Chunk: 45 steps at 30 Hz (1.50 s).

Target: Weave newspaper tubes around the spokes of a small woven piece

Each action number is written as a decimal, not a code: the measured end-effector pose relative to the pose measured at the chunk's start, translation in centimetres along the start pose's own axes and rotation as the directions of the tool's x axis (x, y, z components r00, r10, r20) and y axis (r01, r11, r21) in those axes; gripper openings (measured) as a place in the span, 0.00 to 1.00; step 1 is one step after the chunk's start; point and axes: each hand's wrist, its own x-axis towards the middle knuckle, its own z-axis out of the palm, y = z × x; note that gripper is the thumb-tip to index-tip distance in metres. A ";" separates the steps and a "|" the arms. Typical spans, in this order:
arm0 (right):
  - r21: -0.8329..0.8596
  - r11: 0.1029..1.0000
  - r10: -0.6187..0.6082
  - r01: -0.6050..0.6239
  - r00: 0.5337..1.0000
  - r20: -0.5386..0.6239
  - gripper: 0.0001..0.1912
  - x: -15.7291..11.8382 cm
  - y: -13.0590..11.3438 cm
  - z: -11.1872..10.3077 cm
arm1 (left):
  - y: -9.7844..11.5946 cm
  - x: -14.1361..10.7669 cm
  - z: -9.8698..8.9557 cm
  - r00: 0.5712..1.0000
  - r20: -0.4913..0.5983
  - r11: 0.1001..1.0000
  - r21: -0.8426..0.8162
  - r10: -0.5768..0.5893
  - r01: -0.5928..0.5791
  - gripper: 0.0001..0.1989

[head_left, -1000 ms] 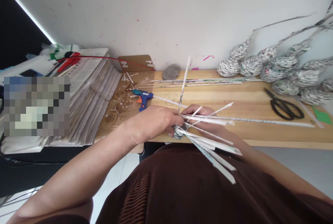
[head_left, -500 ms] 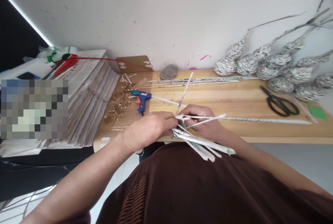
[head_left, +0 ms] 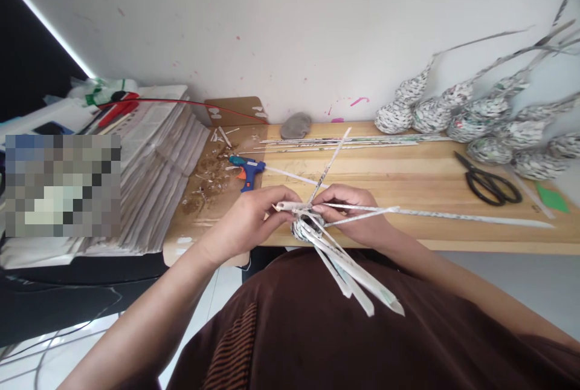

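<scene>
Between my hands, at the table's front edge, is a small woven paper piece [head_left: 302,228] made of rolled newspaper. Several flattened paper tubes [head_left: 347,263] fan out from it towards my brown shirt. My left hand [head_left: 267,211] pinches the end of a paper tube [head_left: 286,205] that points left. On the other side, my right hand [head_left: 348,211] closes around the piece's rim and the base of the tubes there. One thin tube [head_left: 333,160] sticks up and away, while a long tube [head_left: 471,217] runs right across the table.
A blue glue gun [head_left: 248,171] lies on cardboard at the left, beside a newspaper stack [head_left: 167,154]. Black scissors [head_left: 492,181] rest on the right. Behind them stand several woven gourd shapes [head_left: 432,113]. Loose paper tubes [head_left: 344,141] and a grey stone-like lump [head_left: 295,126] lie near the wall.
My left hand has shifted left and now pinches a tube end pointing left. More of the woven piece shows. The flattened tubes have swung lower, and the upright tube leans further right.
</scene>
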 end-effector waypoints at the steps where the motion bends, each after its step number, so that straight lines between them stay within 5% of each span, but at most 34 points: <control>1: 0.003 1.000 0.008 -0.008 1.000 0.000 0.06 0.0 -0.1 0.0 | 0.1 0.1 -0.1 1.000 -0.020 1.000 -0.020 -0.022 0.022 0.05; 4: -0.002 1.000 0.013 -0.013 1.000 -0.003 0.06 0.0 -0.4 0.1 | 0.3 0.2 -0.3 1.000 -0.023 0.998 -0.057 -0.018 0.017 0.03; 9: -0.008 1.000 0.013 -0.013 1.000 0.010 0.05 0.1 -0.5 0.1 | 0.5 0.2 -0.9 0.976 0.191 0.992 -0.083 0.106 -0.091 0.12; 13: -0.025 1.000 0.013 -0.013 1.000 0.004 0.04 0.1 -0.3 0.3 | 1.6 0.4 -1.0 0.951 0.278 0.978 0.115 0.134 -0.171 0.13; 17: -0.018 1.000 0.023 -0.023 1.000 0.002 0.04 0.0 -0.2 0.2 | 2.8 -0.3 -0.4 0.957 0.285 0.923 0.356 0.045 -0.149 0.17; 21: -0.018 1.000 -0.006 0.007 1.000 0.015 0.05 0.1 0.0 -0.2 | 2.7 -1.6 0.5 0.983 0.181 0.880 0.465 0.015 -0.099 0.25; 26: -0.043 0.999 -0.010 0.012 0.999 0.030 0.05 0.1 0.0 -0.2 | 2.0 -2.0 0.8 0.996 -0.003 0.950 0.301 0.084 -0.079 0.15; 36: 0.035 0.999 0.011 -0.013 0.999 0.042 0.04 -0.2 -0.1 0.3 | 1.9 0.3 -0.5 0.963 0.254 0.968 0.204 0.093 -0.147 0.09; 45: 0.018 0.998 0.066 -0.067 0.997 0.034 0.06 -0.4 -0.5 0.2 | 0.7 -0.9 0.9 0.993 -0.065 0.994 0.058 0.096 -0.092 0.04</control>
